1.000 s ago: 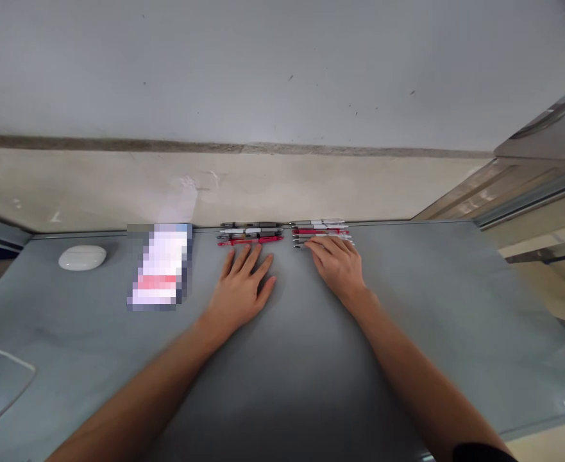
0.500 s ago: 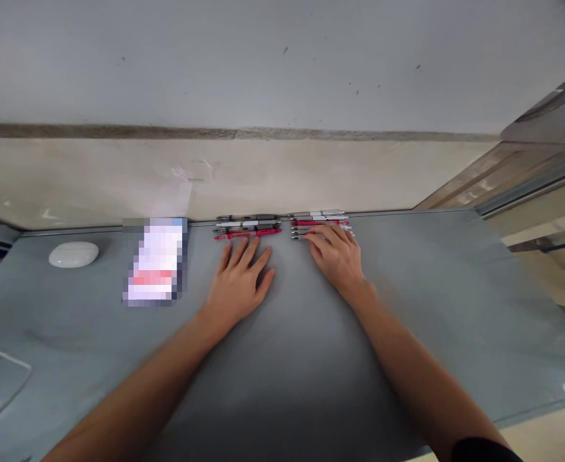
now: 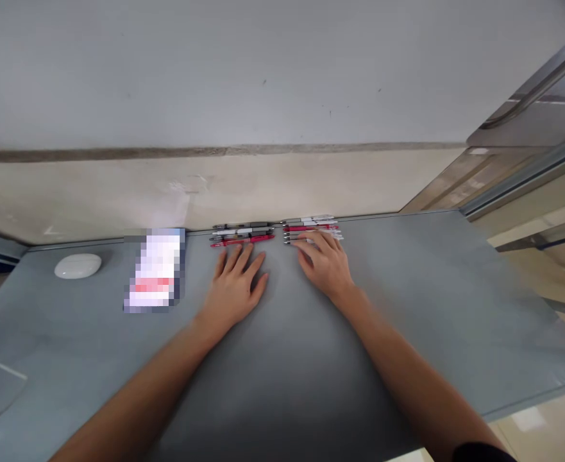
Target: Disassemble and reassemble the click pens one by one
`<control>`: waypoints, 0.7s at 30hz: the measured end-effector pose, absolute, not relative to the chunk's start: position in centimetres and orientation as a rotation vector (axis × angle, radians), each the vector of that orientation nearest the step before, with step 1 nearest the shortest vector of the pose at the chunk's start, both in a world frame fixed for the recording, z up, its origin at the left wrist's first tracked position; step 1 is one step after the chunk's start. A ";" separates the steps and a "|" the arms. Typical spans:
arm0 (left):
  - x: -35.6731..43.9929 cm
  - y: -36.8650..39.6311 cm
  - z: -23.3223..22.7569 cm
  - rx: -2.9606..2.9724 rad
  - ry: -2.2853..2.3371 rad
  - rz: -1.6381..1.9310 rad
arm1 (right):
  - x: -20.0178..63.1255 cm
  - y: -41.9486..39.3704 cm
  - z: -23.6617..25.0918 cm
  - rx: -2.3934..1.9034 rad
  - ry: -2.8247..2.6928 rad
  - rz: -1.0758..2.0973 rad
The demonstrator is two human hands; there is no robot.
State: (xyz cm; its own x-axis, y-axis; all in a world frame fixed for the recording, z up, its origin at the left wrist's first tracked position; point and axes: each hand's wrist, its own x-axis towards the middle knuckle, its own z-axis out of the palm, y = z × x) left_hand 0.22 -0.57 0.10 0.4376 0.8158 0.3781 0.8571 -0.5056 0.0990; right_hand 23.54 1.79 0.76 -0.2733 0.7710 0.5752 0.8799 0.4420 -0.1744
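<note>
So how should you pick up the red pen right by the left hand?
Probably pinch the red pen around the middle of its barrel, coming from the near side, where the left hand lies flat on the table. It lies sideways as the nearest of its row, so that long edge is free.
</note>
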 end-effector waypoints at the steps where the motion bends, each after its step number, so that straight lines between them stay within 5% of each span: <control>1: 0.2 -0.6 0.1 -2.565 -1.503 -0.584 | 23.1 1.3 0.9 -1.373 -2.102 -0.226; 21: -0.1 -0.5 0.6 -2.521 -1.496 -0.610 | 19.8 -1.8 -0.3 -1.300 -2.291 -0.120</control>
